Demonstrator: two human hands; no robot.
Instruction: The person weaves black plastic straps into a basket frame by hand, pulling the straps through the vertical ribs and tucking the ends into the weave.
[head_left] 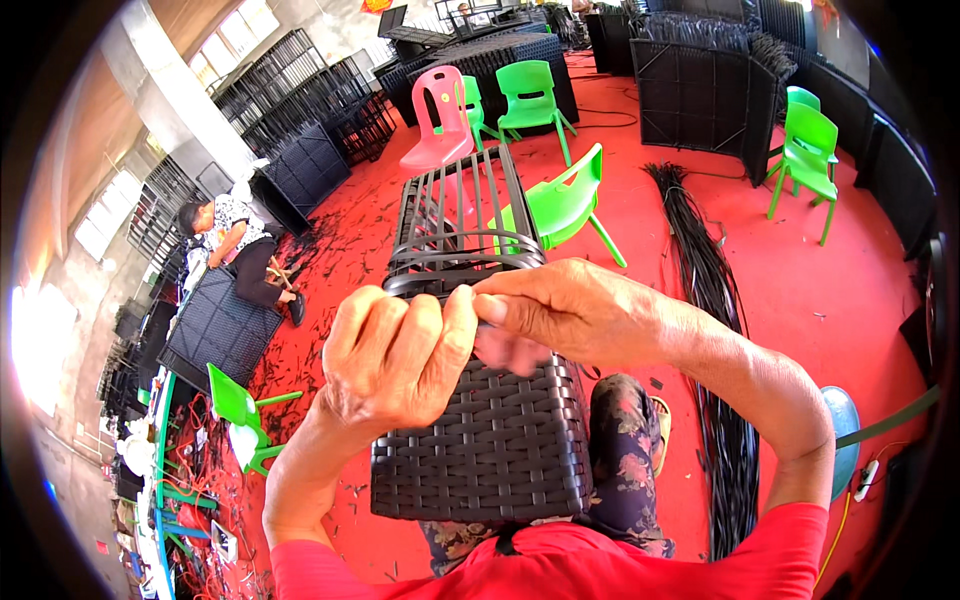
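Half of the black woven panel [480, 440] looks finished, by my reckoning: the part nearest the person is tight, close basketwork, while the far part is bare black frame bars [450, 215] with only a few flat strands [465, 262] wrapped across them. The piece rests on the person's lap, tilted away toward the red floor [800, 280].

The left hand [400, 360] is curled into a near fist at the weaving edge, fingers folded down on what I take to be a strand (the strand itself I cannot make out under the knuckles). The right hand [570, 315] comes across from the other side, fingers pinched narrow against the same edge, touching the left thumb.

A long bundle of black strips [710, 300] lies on the floor to the right, so material remains. Green chairs [560, 205] and a pink chair [440, 120] stand beyond; another person [240, 250] sits working at the left.

Hidden: the panel's lower edge behind the red shirt, and the exact row in hand.
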